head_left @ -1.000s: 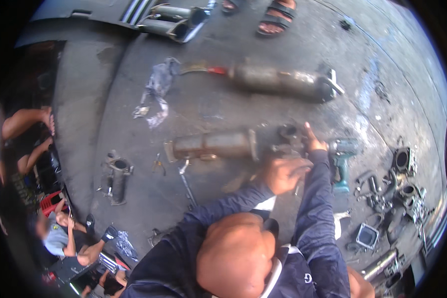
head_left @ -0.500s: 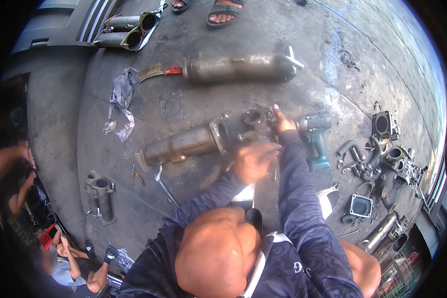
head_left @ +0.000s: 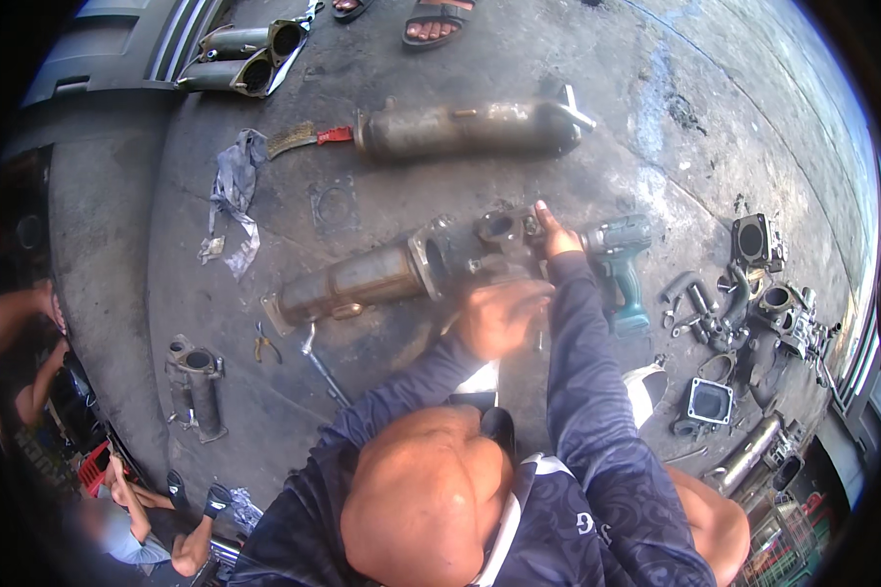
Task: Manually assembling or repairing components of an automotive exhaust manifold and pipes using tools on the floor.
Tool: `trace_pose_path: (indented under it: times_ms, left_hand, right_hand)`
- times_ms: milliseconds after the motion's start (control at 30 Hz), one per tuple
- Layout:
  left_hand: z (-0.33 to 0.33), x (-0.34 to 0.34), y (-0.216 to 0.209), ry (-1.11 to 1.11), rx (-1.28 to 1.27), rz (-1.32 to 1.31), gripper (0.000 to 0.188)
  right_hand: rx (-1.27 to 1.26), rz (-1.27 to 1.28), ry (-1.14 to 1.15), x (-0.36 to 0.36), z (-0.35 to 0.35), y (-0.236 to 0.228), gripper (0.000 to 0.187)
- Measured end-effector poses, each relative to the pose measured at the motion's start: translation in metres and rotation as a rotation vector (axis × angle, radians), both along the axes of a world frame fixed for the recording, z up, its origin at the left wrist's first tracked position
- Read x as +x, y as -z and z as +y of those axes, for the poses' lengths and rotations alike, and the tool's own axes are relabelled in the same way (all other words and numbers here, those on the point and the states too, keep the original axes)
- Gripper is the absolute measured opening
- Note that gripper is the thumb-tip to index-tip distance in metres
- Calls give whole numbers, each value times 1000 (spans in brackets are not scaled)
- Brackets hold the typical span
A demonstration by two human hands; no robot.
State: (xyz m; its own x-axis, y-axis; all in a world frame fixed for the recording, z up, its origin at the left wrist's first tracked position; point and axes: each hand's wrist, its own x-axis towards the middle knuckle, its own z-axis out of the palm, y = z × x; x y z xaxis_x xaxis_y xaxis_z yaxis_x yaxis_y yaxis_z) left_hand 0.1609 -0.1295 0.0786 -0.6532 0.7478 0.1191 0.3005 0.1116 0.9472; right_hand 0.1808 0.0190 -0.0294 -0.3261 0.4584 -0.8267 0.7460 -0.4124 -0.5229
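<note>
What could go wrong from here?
1. The power drill sits with its nose close to the right hand; a slip might knock it or scrape the fingers.
2. The metal fitting by both hands looks uneven, so it could tip or shift if poorly supported.
3. The left sleeve is beside the long-handled wrench and might snag or nudge it.

Clear floor [head_left: 612,176] between upper cylinder [head_left: 470,132] and drill [head_left: 625,269]

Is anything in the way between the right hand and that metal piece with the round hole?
Nothing visible is in the way: the right hand is at the right edge of the metal piece. The teal drill is on the hand's other side, not between them.
</note>
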Motion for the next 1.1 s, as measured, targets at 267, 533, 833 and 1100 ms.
trace_pose_path:
  times_ms: [267, 533, 833, 1100]
  left_hand:
    - [-1, -1, 0, -5, -3, -28, 14]
    - [-1, 1, 1, 14, 0, -35, 14]
    - [0, -1, 1, -19, -28, -71, 14]
    - [2, -2, 1, -6, 18, 32, 14]
  right_hand:
    - [-51, -123, -41, -5, -1, -34, 65]
    - [-78, 12, -155, -3, 5, -13, 71]
    - [-222, 279, 365, 1, -11, -22, 50]
    - [109, 217, 168, 5, -14, -22, 47]
